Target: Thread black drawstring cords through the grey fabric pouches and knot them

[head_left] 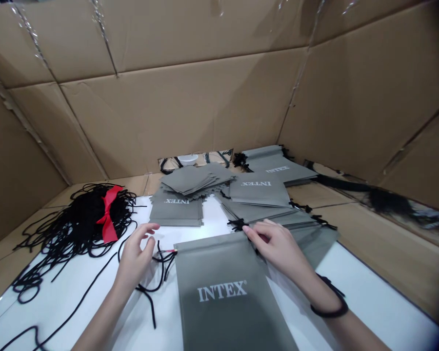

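Note:
A grey drawstring bag (223,312) printed INTEX lies flat in front of me on the white table. My right hand (274,239) pinches its top right corner; what exactly sits between the fingertips is partly hidden. Left of the bag, my left hand (137,251) hovers with its fingers apart and curved, holding nothing. Black cords (163,263) trail from the bag's top left corner, where a small red-and-white piece (170,251) shows. Behind the right hand, finished-looking grey bags (259,187) with black cord ends overlap in a pile.
A bundle of black cords (84,219) tied with a red ribbon (109,214) lies at the left. More grey bags (177,209) are stacked at the back middle, others (278,163) at the back right. Cardboard walls (190,102) enclose the table, with a cut opening at the back.

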A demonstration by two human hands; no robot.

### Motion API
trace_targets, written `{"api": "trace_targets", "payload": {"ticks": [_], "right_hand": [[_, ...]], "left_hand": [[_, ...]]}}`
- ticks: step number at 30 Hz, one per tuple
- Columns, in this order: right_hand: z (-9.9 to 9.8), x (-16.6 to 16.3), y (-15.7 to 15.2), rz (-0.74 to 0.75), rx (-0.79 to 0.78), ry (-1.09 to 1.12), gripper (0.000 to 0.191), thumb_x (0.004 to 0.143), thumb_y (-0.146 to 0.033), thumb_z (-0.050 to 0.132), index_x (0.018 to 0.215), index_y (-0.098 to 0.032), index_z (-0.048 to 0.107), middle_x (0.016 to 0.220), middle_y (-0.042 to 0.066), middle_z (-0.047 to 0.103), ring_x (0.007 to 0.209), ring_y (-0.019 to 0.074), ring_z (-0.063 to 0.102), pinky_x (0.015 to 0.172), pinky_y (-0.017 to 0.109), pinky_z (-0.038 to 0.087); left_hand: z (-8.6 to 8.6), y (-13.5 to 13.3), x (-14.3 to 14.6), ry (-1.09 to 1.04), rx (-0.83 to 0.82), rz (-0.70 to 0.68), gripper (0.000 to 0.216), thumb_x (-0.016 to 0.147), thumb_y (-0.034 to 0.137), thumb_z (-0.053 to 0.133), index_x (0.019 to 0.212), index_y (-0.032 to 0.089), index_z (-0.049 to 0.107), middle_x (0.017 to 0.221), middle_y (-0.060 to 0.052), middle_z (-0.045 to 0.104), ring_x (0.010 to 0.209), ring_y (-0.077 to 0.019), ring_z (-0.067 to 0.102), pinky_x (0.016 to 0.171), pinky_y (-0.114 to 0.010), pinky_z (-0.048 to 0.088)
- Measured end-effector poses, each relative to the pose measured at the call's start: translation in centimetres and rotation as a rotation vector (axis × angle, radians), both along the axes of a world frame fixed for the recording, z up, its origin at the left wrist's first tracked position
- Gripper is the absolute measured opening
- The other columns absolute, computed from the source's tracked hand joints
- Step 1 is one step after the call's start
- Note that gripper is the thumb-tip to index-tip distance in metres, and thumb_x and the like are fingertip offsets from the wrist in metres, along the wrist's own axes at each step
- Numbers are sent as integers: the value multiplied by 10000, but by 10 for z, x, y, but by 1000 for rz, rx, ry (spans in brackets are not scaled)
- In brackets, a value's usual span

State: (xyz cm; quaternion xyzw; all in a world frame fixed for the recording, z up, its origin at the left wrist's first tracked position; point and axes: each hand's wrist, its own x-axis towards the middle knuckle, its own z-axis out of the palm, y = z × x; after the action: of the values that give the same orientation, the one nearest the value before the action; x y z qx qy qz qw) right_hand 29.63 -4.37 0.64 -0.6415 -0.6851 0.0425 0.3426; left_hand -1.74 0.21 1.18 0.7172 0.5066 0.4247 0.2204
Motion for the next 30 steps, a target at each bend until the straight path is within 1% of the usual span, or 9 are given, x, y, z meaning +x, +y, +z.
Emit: {"api": "trace_targets", "payload": {"ticks": [4, 7, 12, 15, 18, 21, 23, 26, 30], "right_hand": [[0, 0, -1, -35, -13, 21, 553, 891, -582, 344, 482, -212, 300, 489, 17, 462, 598, 178, 462, 595, 291, 320], [-1, 2, -1, -57, -14, 25, 565, 882, -609, 334, 479, -214, 308, 481, 19, 453, 592, 180, 461, 582, 288, 311], [-1, 3, 0, -75, 1, 20, 576, 878, -624, 333, 471, -216, 323, 475, 20, 455, 580, 179, 466, 570, 286, 312], [-1, 3, 0, -73, 16, 16, 572, 881, -615, 336, 470, -217, 322, 470, 20, 453, 572, 179, 467, 564, 288, 314], [-2, 2, 0, -83, 21, 17, 571, 882, -618, 332, 474, -218, 324, 468, 18, 447, 572, 180, 466, 567, 287, 317], [-2, 2, -1, -82, 21, 18, 569, 885, -610, 338, 474, -217, 318, 468, 16, 445, 570, 177, 468, 569, 284, 323], [-2, 2, -1, -79, 32, 17, 565, 886, -604, 344, 476, -217, 310, 468, 15, 444, 565, 175, 468, 564, 284, 325], [-1, 2, -1, -78, 40, 19, 561, 885, -603, 348, 481, -217, 294, 463, 12, 432, 553, 172, 460, 556, 285, 326], [0, 1, -2, -81, 41, 40, 556, 889, -597, 342, 488, -214, 302, 476, 11, 430, 553, 165, 454, 561, 286, 328]], "left_hand": [[8, -14, 4, 92, 257, -176, 126, 822, 167, 474, 767, 192, 584, 737, -46, 609, 702, -179, 557, 654, -282, 428], [5, -21, 8, 254, 349, -281, 94, 799, 174, 540, 738, 176, 611, 637, -30, 582, 596, -158, 515, 575, -266, 395], [-4, -18, 12, 409, 218, -167, 180, 800, 280, 577, 826, 171, 718, 633, -26, 612, 553, -141, 527, 544, -245, 388], [-6, -16, 13, 392, 128, -89, 228, 800, 302, 563, 886, 191, 743, 614, -16, 616, 529, -139, 512, 540, -245, 383], [-9, -16, 15, 331, 50, -91, 239, 795, 315, 561, 884, 197, 749, 601, -14, 620, 523, -138, 497, 556, -247, 380], [-14, -16, 20, 163, -129, -147, 273, 804, 341, 532, 851, 168, 738, 539, -6, 576, 496, -130, 473, 532, -242, 361], [-14, -17, 24, -15, -359, -185, 354, 796, 376, 507, 954, 127, 701, 452, 17, 516, 425, -119, 421, 466, -229, 322], [-8, -19, 29, -283, -732, -225, 574, 747, 443, 490, 1183, 73, 541, 356, 59, 468, 306, -87, 267, 368, -205, 192], [2, -25, 32, -509, -955, -266, 696, 682, 528, 563, 1231, 143, 377, 398, 71, 528, 283, -46, 164, 348, -183, 92]]}}
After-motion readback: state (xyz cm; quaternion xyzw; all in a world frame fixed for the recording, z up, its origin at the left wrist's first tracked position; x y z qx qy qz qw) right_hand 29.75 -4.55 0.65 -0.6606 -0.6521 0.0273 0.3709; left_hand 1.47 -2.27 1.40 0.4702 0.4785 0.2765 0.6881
